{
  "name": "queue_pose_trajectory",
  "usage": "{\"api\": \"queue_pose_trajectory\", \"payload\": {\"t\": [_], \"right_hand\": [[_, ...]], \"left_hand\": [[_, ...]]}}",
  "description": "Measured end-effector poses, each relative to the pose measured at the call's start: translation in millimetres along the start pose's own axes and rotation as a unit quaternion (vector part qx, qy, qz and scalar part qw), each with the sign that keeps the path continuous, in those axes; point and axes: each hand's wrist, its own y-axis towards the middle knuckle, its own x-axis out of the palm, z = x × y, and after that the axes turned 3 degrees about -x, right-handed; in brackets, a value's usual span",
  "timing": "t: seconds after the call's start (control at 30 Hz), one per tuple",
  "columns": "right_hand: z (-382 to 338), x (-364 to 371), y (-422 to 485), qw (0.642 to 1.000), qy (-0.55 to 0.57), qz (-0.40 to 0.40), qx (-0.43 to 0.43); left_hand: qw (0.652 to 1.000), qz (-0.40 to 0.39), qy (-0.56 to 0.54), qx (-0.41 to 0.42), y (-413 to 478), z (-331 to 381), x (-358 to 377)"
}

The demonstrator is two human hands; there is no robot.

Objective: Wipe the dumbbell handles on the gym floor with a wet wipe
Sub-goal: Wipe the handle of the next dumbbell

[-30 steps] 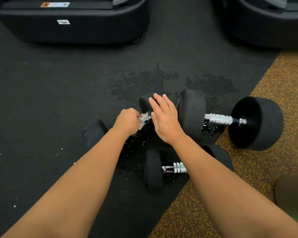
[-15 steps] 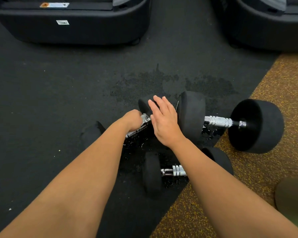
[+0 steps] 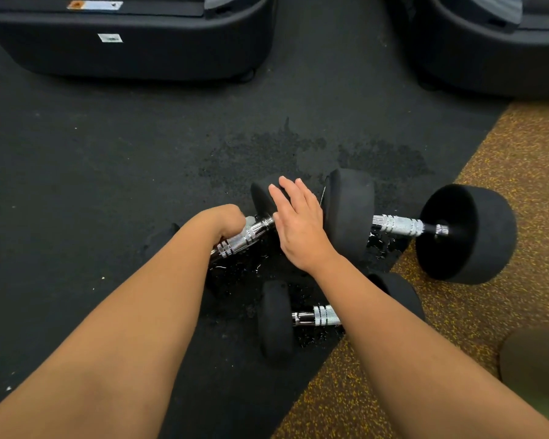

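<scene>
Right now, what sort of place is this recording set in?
Most likely a gym's free-weights area: black dumbbells with knurled chrome handles lie on black rubber flooring beside speckled brown matting, and dark machine bases stand beyond.

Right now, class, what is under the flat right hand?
The right hand rests on a black dumbbell head; only its far edge shows. The rest is covered by the palm.

Handles [image 3: 244, 237]: shiny chrome metal w/ rough knurled bands. Heads [image 3: 469, 232]: matt black rubber. Floor [image 3: 108, 160]: grainy matt rubber, wet glossy specks under handles.
</scene>
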Motion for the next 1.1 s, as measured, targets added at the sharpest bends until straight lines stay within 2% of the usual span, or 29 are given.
{"api": "queue_pose_trajectory", "payload": {"t": [0.17,0.3,0.47,0.6,0.73,0.93,1.1], "right_hand": [[-1.8,1.3,-0.7,1.0,-0.005,0.006,0.006],[-1.0,2.0,-0.4,1.0,-0.008,0.003,0.003],[-1.6,0.9,0.0,1.0,-0.011,0.007,0.001],[-1.1,1.3,-2.2,1.0,-0.016,0.008,0.001],[-0.2,1.8,-4.2,1.0,-0.013,0.008,0.0],[1.4,2.5,-4.2,1.0,-0.018,-0.003,-0.005],[1.1,1.7,-2.5,1.0,-0.015,-0.007,-0.006]], "left_hand": [[0.992,-0.028,-0.127,-0.009,19.5,-6.5,4.6],[0.989,-0.006,-0.145,0.024,-2.5,5.8,6.5],[0.99,0.096,-0.09,0.055,-21.1,18.0,16.7],[0.976,0.187,-0.083,0.071,-36.0,19.1,35.3],[0.958,0.262,0.033,0.115,-38.0,13.5,53.8],[0.935,0.293,0.091,0.181,-36.8,-0.8,65.2],[0.934,0.3,0.113,0.158,-41.8,-9.4,56.3]]}}
